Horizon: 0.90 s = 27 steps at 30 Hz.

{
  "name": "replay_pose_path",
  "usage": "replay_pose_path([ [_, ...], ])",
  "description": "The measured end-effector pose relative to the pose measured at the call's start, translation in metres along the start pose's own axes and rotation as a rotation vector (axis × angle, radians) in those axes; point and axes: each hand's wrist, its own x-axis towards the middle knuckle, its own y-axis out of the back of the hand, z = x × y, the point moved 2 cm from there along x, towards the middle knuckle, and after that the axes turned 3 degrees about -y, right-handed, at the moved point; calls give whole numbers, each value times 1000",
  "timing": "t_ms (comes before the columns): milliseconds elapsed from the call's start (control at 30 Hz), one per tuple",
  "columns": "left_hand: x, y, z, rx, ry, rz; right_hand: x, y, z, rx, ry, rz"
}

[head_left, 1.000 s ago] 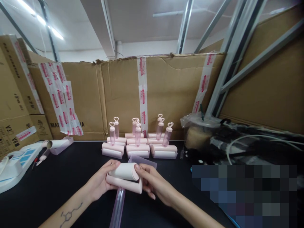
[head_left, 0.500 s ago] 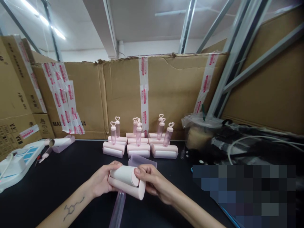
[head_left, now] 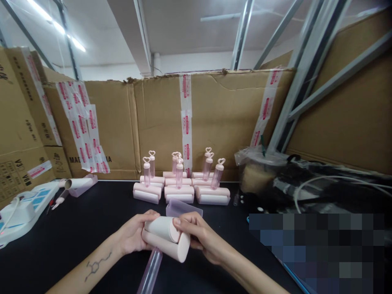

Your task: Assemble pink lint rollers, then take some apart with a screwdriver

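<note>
**Hanging on to a pink roller (head_left: 165, 247) two-handed**

Holding it over the black table (head_left: 92, 220), just this side of the lilac cover (head_left: 180, 207). Gripping the left end with a half-closed left hand (head_left: 133, 237). Pinching the white roll (head_left: 157, 228) at its right end with a curled right hand (head_left: 194, 232). Can make out "V3" and maybe "V6" on the left carton (head_left: 16, 118), plus "MAD" and "IA" either side of the tape (head_left: 80, 122) on the back cardboard (head_left: 159, 122). Can't read that tape's red print, too tiny.
</note>
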Motion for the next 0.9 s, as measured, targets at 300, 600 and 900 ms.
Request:
replay_pose_path([
  [300, -11, -10, 12, 11, -383, 92, -3, -6, 1, 118, -19, 106],
  [600, -11, -11, 4, 71, -333, 178, 1, -7, 12, 174, -85, 108],
  [900, 0, -12, -5, -46, 12, 204, -1, -6, 17, 230, -156, 302],
])
